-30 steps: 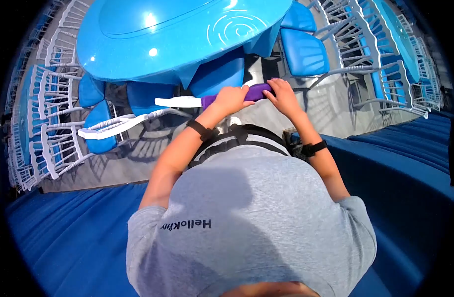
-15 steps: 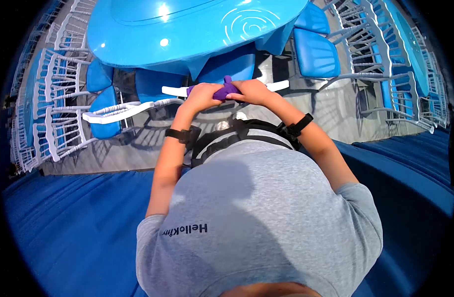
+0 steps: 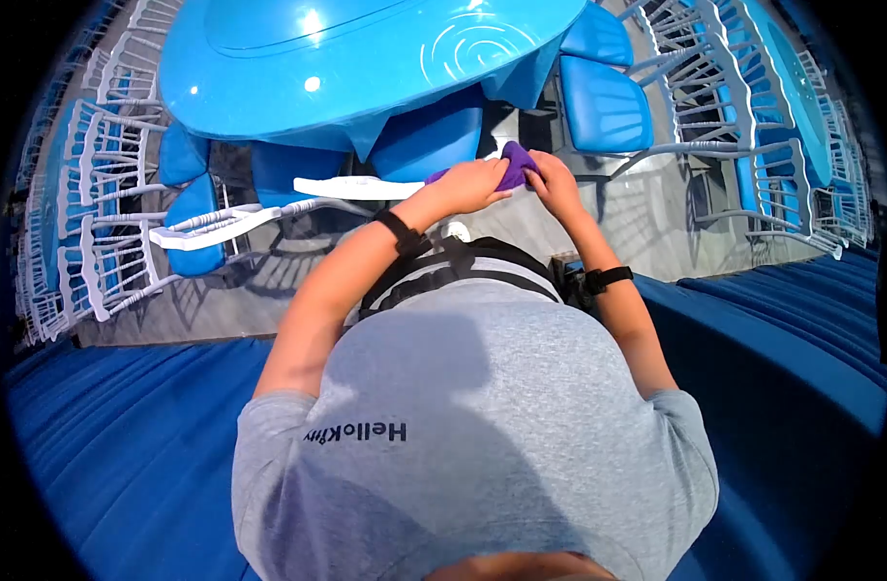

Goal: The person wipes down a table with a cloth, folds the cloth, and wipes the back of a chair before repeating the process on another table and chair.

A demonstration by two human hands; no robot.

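A purple cloth [image 3: 514, 165] is bunched on the top rail of a white chair [image 3: 351, 187]. My left hand [image 3: 470, 184] grips its left part and presses it on the rail. Just to the right, my right hand [image 3: 552, 183] pinches the cloth's right end. Both wrists carry black straps. The rail's right end is hidden under the cloth and my hands.
A round table with a bright blue cover [image 3: 346, 68] stands just beyond the chair. White chairs with blue seat pads [image 3: 603, 102] ring it, and more stand at the left [image 3: 114, 232] and right. Dark blue fabric [image 3: 124, 436] spreads around my body.
The cloth and both hands have slid from mid-rail toward the rail's right end. More bare white rail now shows on the left.
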